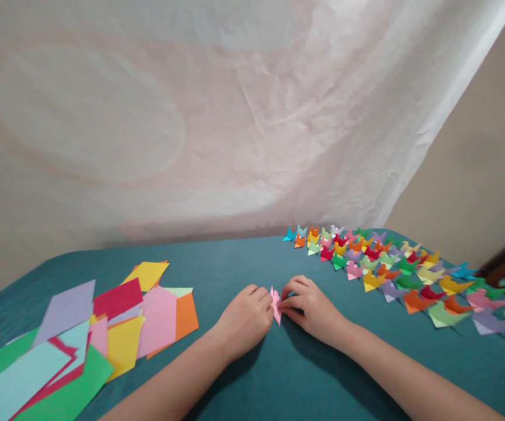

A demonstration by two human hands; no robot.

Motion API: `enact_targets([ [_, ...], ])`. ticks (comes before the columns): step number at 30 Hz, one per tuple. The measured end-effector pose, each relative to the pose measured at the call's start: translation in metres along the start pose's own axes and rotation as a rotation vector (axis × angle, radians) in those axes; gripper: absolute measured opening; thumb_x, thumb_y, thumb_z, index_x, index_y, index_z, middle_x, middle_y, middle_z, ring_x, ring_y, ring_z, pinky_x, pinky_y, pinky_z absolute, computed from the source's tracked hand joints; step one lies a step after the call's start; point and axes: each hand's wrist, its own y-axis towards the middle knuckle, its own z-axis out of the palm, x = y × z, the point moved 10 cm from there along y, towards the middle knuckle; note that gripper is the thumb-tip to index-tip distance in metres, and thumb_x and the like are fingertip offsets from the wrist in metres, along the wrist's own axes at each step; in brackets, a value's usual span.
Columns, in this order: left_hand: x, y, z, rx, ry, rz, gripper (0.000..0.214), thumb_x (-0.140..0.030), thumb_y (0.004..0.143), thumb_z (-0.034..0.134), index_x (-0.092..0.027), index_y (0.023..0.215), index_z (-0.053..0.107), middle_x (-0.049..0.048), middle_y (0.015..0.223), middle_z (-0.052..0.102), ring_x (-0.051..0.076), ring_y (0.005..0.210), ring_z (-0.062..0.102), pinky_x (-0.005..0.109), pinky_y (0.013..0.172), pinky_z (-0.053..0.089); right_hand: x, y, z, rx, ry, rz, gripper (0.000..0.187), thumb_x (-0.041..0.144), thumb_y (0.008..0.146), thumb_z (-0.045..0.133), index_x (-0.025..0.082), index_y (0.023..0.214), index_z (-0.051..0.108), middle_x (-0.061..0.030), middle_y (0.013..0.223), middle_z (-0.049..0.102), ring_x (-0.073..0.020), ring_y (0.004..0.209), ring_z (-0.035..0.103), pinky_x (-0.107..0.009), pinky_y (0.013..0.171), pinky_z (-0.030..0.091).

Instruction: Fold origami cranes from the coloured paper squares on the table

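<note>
Pink paper (276, 306) between left hand (248, 318), right hand (312, 310)

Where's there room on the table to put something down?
The biggest bare patch of table is beyond the left hand and right hand, between the loose sheets and the folded birds. Another lies nearer, between the forearms. It's crowded on the left with overlapping sheets, on the right with rows of birds, and mid-table around the pink folded paper.
</note>
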Motion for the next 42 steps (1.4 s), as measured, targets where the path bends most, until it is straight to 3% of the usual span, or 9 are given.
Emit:
enact_targets([
  [7,-0.004,-0.001,0.006,-0.011,-0.006,0.074,0.015,-0.012,0.087,0.049,-0.012,0.078,0.06,0.0073,0.077,0.063,0.02,0.072,0.055,0.032,0.066,0.042,0.017,0.003,0.002,0.136,-0.123,-0.097,0.014,0.016,0.084,0.057,0.022,0.084,0.07,-0.0033,0.083,0.066,-0.0178,0.084,0.053,-0.033,0.072,0.035],
  [20,-0.003,-0.005,0.008,-0.03,-0.009,0.092,0.01,-0.013,0.087,0.049,-0.013,0.082,0.057,0.0067,0.079,0.061,0.02,0.076,0.055,0.033,0.069,0.042,0.032,-0.007,0.008,0.139,-0.314,-0.311,0.021,0.017,0.093,0.045,0.017,0.092,0.066,-0.0073,0.081,0.065,-0.0196,0.082,0.052,-0.034,0.073,0.035],
  [30,0.001,-0.007,0.007,-0.03,-0.07,0.087,0.017,-0.014,0.091,0.043,-0.013,0.089,0.06,0.007,0.08,0.061,0.02,0.082,0.055,0.033,0.072,0.043,0.031,-0.01,0.007,0.098,-0.262,-0.316,0.022,0.015,0.092,0.043,0.017,0.092,0.066,-0.0089,0.082,0.066,-0.021,0.082,0.052,-0.035,0.07,0.035],
  [35,0.002,-0.006,0.006,-0.041,-0.08,0.084,0.019,-0.016,0.092,0.042,-0.013,0.087,0.06,0.0069,0.08,0.061,0.019,0.079,0.055,0.033,0.07,0.043,0.023,-0.008,0.003,0.06,-0.182,-0.244,0.023,0.02,0.093,0.043,0.018,0.089,0.066,-0.0075,0.083,0.064,-0.0193,0.082,0.052,-0.033,0.071,0.037],
  [42,0.03,-0.01,0.012,-0.115,-0.486,-0.175,0.02,-0.025,0.092,0.045,-0.019,0.091,0.064,0.0046,0.09,0.062,0.016,0.085,0.055,0.028,0.076,0.043,0.003,-0.004,0.001,0.022,0.035,-0.065,0.02,0.019,0.09,0.047,0.021,0.09,0.067,-0.0057,0.089,0.063,-0.0179,0.087,0.053,-0.031,0.076,0.042],
])
